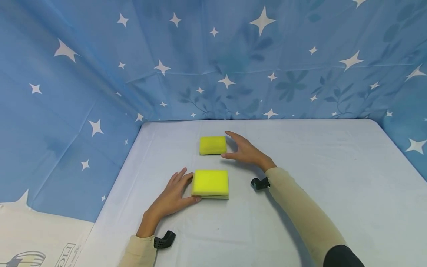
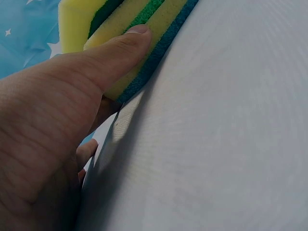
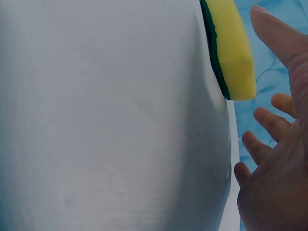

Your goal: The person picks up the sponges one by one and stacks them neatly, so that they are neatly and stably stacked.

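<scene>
Stacked yellow sponges [image 1: 210,182] with green scouring layers lie on the table near the middle in the head view. My left hand [image 1: 173,196] holds the stack at its left end, thumb at the near corner and index finger at the far one. In the left wrist view the thumb [image 2: 130,45] presses the side of the stacked sponges [image 2: 159,36]. Farther back lies a single yellow sponge [image 1: 212,145], its dark green side down. Around its right end, my right hand [image 1: 245,150] is spread, thumb and fingers apart; a gap shows between them and the sponge [image 3: 236,53] in the right wrist view.
A white cloth [image 1: 320,167] covers the table. Blue star-patterned curtain [image 1: 213,66] hangs along the back edge and both sides. Each wrist carries a small black camera, such as the right one [image 1: 260,184]. A printed beige cloth [image 1: 36,237] is at the lower left.
</scene>
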Tool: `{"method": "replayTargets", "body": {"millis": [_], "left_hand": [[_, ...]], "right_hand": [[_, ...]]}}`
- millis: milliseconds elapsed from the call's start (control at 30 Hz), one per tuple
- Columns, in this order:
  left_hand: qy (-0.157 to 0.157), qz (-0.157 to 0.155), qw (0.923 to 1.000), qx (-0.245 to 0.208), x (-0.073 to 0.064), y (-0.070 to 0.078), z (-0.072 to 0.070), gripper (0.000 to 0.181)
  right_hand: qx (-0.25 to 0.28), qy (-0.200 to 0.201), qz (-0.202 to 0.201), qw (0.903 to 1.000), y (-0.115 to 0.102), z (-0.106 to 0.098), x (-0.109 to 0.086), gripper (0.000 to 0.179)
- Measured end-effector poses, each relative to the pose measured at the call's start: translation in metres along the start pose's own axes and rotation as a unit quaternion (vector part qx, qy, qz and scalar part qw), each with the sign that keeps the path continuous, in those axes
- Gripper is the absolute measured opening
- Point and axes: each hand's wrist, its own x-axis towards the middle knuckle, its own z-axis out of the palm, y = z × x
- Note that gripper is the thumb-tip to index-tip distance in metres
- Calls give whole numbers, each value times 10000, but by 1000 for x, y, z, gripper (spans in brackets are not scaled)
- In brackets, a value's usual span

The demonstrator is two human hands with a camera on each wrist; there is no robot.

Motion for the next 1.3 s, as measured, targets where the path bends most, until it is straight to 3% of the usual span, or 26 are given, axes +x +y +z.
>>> {"method": "replayTargets", "body": {"millis": [200,833,1300], "left_hand": [[-17,-27,10000,37,1,0,1,88],[16,-62,10000,38,1,0,1,89],[12,-68,10000,11,1,-1,0,89]], "right_hand": [[-24,-109,102,9999,2,1,4,103],[-262,-77,-122,9996,6,7,14,101],[-435,35,-167,9989,6,10,15,89]]}}
